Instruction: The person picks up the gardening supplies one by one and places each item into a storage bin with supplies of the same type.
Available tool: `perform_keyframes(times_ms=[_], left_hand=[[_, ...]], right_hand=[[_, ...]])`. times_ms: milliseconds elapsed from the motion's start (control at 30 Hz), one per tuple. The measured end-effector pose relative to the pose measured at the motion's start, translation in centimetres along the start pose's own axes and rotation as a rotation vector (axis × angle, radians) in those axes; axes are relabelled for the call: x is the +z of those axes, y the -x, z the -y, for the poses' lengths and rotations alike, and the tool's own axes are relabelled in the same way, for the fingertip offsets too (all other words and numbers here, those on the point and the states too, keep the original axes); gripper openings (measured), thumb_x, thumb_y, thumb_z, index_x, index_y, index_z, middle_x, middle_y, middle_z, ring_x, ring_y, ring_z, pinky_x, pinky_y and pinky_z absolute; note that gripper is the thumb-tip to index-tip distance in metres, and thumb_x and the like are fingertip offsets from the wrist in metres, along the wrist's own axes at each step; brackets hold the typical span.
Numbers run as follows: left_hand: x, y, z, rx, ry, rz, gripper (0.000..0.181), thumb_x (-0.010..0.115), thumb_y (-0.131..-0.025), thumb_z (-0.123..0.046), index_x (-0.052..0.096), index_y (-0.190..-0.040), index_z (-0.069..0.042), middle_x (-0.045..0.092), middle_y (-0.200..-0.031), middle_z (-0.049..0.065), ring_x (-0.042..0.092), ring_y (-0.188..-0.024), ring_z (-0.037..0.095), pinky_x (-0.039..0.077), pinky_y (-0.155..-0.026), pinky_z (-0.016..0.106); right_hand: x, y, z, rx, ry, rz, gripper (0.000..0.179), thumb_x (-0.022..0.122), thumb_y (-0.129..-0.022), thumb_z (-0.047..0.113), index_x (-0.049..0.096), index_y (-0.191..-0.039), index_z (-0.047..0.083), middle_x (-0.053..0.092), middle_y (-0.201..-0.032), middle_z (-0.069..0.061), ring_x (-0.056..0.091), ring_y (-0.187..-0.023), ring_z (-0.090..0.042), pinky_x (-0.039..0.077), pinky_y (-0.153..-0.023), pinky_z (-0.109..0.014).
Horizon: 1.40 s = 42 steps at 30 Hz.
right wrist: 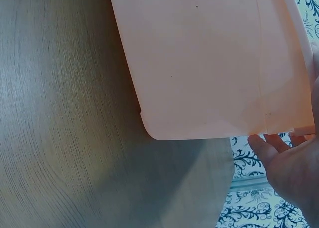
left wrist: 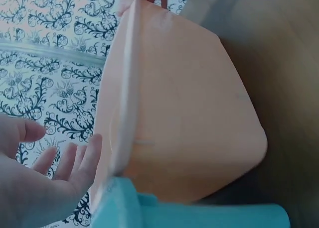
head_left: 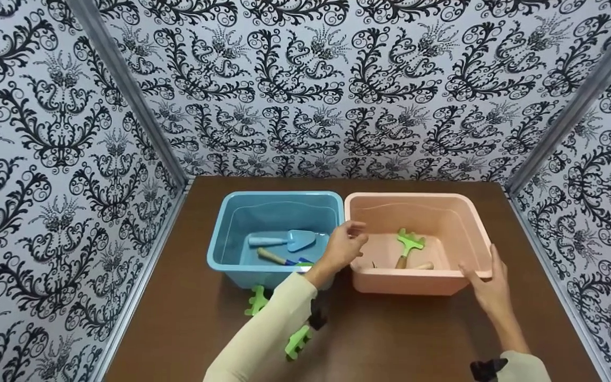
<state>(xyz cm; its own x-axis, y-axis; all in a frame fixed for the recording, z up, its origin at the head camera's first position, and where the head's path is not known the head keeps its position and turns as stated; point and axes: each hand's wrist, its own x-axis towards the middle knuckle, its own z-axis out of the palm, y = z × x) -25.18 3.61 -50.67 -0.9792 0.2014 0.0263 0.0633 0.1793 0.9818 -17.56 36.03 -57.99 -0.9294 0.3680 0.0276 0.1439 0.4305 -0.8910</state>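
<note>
My left hand [head_left: 345,245] hovers by the left rim of a pink plastic tub [head_left: 406,284], fingers loosely bent and nothing between them. At the tub's right front corner, my right hand [head_left: 488,289] grips the rim, thumb on the front edge and fingers along the outer side. Inside the pink tub lie a green hand rake [head_left: 410,242] with a wooden handle and another wooden handle [head_left: 424,266], partly hidden by the front wall. A blue tub [head_left: 252,277] stands left of it, holding a light blue trowel [head_left: 300,240] and a wooden-handled tool [head_left: 271,257] with blue parts.
On the brown table [head_left: 401,339], a green rake head [head_left: 256,301] and another green toothed piece [head_left: 298,343] show from behind my left sleeve [head_left: 268,331]. Patterned walls [head_left: 305,106] with grey metal edging [head_left: 130,90] enclose the table at the back and sides.
</note>
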Motion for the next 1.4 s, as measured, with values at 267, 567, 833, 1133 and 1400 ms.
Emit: perform_keyframes(times_ms=[267,567,833,1133,1400], left_hand=[[-1.2,2.3,0.8,0.047,-0.013,0.068,0.028,0.060,-0.095,-0.006,0.063,-0.122,0.002,0.069,-0.108,0.018,0.067,-0.090,0.018,0.061,-0.074,0.043],[-3.0,5.0,0.8,0.095,-0.107,0.121,0.029,0.058,-0.099,-0.016,0.063,-0.127,-0.007,0.069,-0.118,0.013,0.065,-0.109,0.024,0.058,-0.085,0.031],[-4.0,6.5,0.4,0.207,-0.275,0.192,0.027,0.058,-0.101,-0.017,0.063,-0.127,-0.011,0.068,-0.121,0.008,0.064,-0.109,0.018,0.056,-0.089,0.030],[-4.5,7.5,0.4,0.379,-0.594,0.257,0.027,0.059,-0.101,-0.019,0.065,-0.125,-0.010,0.068,-0.120,0.005,0.063,-0.109,0.015,0.054,-0.095,0.031],[-5.8,8.8,1.6,0.400,-0.733,0.282,0.026,0.059,-0.101,-0.016,0.064,-0.127,-0.013,0.067,-0.121,0.001,0.062,-0.115,0.015,0.053,-0.098,0.031]], right_hand=[[0.1,0.0,-0.1,-0.001,-0.003,-0.008,0.096,0.071,-0.092,0.031,0.007,-0.163,0.020,0.014,-0.163,-0.028,0.022,-0.147,-0.049,0.017,-0.121,-0.061],[-0.1,0.2,0.0,0.004,0.004,0.013,0.096,0.070,-0.093,0.034,0.004,-0.163,0.023,0.012,-0.165,-0.026,0.018,-0.149,-0.048,0.016,-0.121,-0.062],[-0.1,0.1,0.0,-0.004,0.000,0.004,0.095,0.070,-0.093,0.032,0.005,-0.163,0.022,0.012,-0.164,-0.027,0.018,-0.149,-0.048,0.015,-0.121,-0.062],[0.0,0.1,0.0,0.001,-0.003,-0.002,0.095,0.070,-0.092,0.032,0.007,-0.163,0.021,0.012,-0.164,-0.027,0.018,-0.149,-0.048,0.014,-0.122,-0.062],[0.1,0.1,0.1,0.002,-0.002,-0.004,0.094,0.070,-0.093,0.033,0.007,-0.163,0.022,0.012,-0.165,-0.025,0.017,-0.150,-0.048,0.014,-0.122,-0.063]])
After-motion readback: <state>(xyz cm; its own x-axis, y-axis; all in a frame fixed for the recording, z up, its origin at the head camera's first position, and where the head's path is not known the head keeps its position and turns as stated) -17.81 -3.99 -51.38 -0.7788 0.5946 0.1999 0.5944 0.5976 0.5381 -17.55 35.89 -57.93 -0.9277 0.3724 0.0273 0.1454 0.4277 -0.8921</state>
